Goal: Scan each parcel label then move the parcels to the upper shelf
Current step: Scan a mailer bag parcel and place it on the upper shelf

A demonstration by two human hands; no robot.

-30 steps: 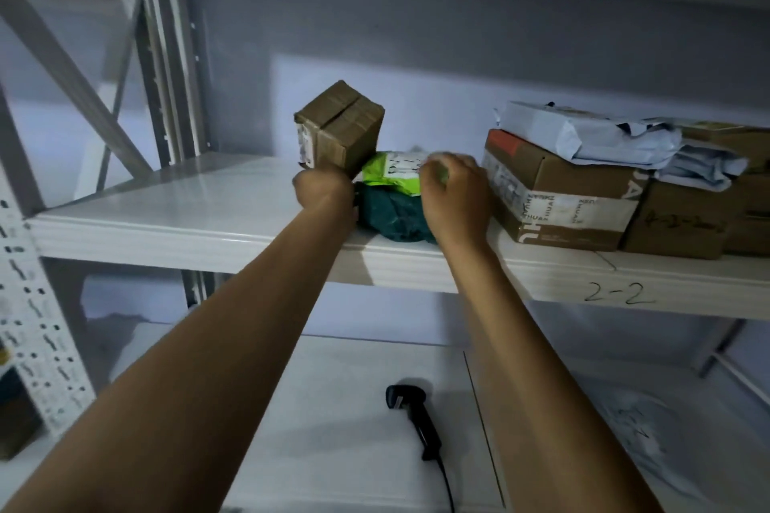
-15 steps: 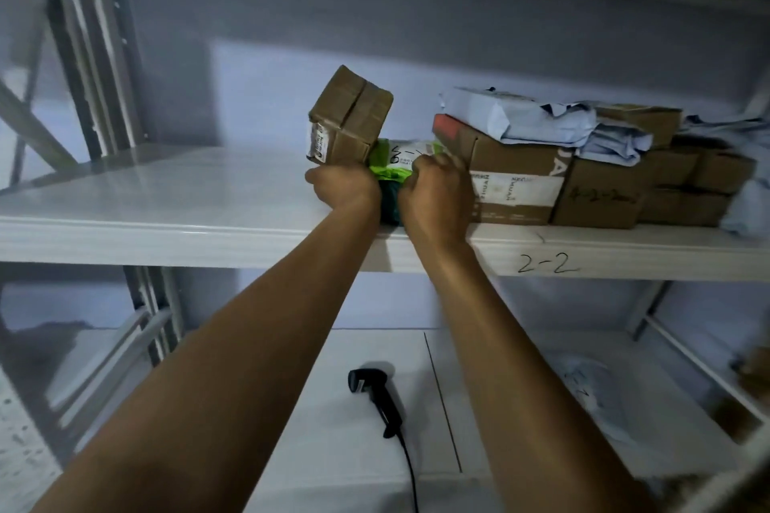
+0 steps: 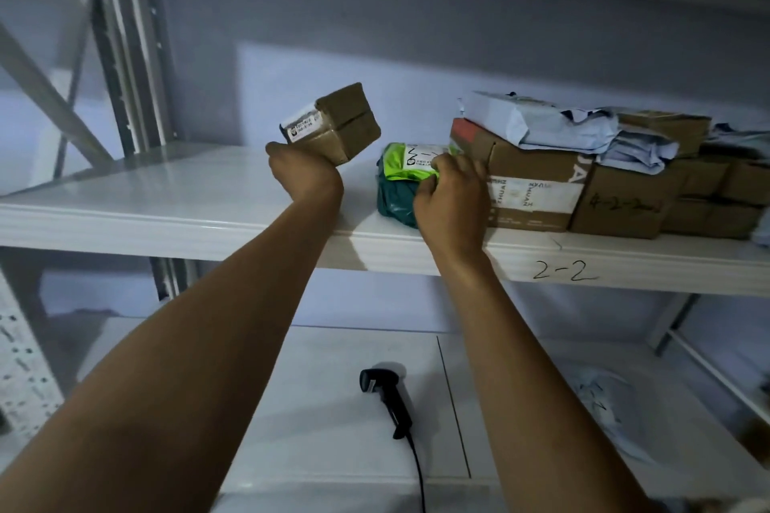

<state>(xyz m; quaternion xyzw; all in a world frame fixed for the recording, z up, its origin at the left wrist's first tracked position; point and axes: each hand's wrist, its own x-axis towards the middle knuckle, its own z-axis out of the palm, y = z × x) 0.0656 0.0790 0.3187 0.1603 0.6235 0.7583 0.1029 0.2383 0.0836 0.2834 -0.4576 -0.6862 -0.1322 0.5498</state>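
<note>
Risk of small cardboard box (image 3: 333, 124), tilted in left hand (image 3: 302, 175) above upper shelf (image 3: 166, 196), slipping off the edge while right hand (image 3: 452, 200) grips green mailer (image 3: 406, 179) beside it, lol.

Upper shelf (image 3: 175, 196): green bag parcel (image 3: 398, 189), cardboard boxes (image 3: 529, 187). Lower shelf (image 3: 333, 408): scanner (image 3: 387, 396), grey bag (image 3: 600, 400).

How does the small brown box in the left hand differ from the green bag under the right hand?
The small box is stiff brown cardboard; the green bag is soft plastic. The box is held tilted above the upper shelf by the left hand; the bag lies on it, gripped by the right hand. Both carry white labels.
</note>
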